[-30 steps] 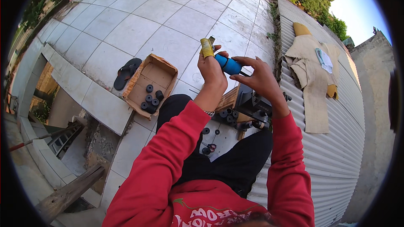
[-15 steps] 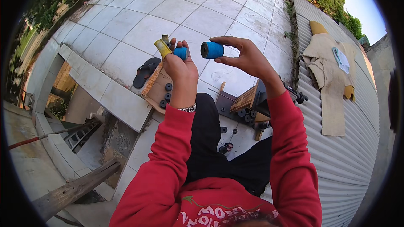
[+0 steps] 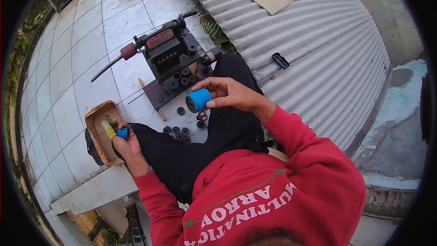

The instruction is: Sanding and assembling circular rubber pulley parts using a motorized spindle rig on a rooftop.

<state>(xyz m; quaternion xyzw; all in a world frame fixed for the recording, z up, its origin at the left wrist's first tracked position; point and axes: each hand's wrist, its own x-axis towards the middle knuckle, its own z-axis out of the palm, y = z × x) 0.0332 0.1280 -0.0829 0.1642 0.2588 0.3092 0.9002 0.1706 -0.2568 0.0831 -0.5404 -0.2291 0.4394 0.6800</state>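
Note:
In my right hand, thumb and fingers pinch a wide blue spool whose dark hollow end faces left. It hangs over my lap, in front of a black hand-crank winding machine. My left hand is lower on the left, palm up, with fingers curled around a smaller blue spool. A yellow strip with a dark end is held in that hand too. Behind it lies a shallow brown cardboard box, partly hidden by the hand.
Several black ring-shaped pieces lie on the tiles between my legs and by the machine base. Scissors lie beside them. A long rod sticks out leftward from the machine. Corrugated roofing borders the right, bearing a black handle-shaped piece.
The view has swung to the right, bringing the machine into full sight. My hands have moved apart and lower; each still holds its blue spool.

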